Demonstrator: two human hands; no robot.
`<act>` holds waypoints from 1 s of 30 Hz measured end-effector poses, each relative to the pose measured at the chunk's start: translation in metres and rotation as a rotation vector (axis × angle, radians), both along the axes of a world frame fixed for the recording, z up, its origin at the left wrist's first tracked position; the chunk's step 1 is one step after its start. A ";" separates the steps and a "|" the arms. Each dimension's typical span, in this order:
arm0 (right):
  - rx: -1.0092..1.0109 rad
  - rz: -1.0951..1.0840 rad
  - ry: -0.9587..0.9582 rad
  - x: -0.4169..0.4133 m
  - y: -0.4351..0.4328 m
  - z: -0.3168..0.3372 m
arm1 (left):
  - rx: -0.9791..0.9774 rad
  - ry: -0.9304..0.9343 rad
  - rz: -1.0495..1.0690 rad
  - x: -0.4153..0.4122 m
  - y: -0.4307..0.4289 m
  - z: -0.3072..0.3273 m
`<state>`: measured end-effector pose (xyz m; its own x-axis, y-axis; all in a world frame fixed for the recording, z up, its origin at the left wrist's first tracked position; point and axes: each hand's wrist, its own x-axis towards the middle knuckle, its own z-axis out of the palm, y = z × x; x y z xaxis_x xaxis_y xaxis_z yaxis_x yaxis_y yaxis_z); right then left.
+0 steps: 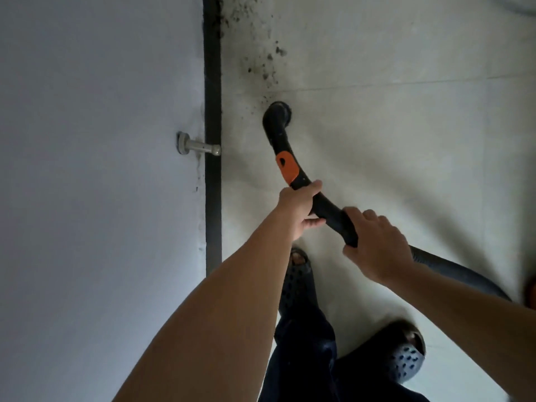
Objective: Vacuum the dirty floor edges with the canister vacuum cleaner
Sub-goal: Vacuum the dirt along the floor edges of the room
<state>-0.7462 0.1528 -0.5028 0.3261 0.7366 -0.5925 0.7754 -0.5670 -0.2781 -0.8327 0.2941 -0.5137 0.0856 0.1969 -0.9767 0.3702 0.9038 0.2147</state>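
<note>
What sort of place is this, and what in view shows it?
Probably a room in a home, at the wall: pale wall with dark skirting, a metal door stopper, tiled floor.

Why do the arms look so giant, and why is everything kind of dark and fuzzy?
Head view: the wide-angle lens swells the arms nearest it; head view: light is dim, the wall bluish, the floor paler; the right hand on the vacuum handle and the dirt look softly blurred.

Black vacuum handle [280,132] with orange patch [287,166]; dark grey hose [452,271]. Pale grey floor [391,126], black speckled dirt [261,53]. Dark skirting strip [212,111], white wall [87,140], silver doorstop [197,147]. Grey perforated clogs [407,362], dark trousers [304,343].
</note>
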 end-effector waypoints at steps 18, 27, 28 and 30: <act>-0.058 0.321 0.026 0.036 0.066 -0.002 | -0.096 0.042 0.236 -0.012 0.035 0.005; -0.060 0.321 -0.082 0.088 0.157 -0.004 | -0.070 -0.108 0.327 0.035 0.122 0.005; -0.059 0.300 -0.077 0.089 0.170 -0.003 | -0.055 -0.096 0.323 0.038 0.136 0.007; -0.056 0.279 -0.069 0.087 0.181 0.004 | -0.049 -0.072 0.306 0.040 0.147 0.014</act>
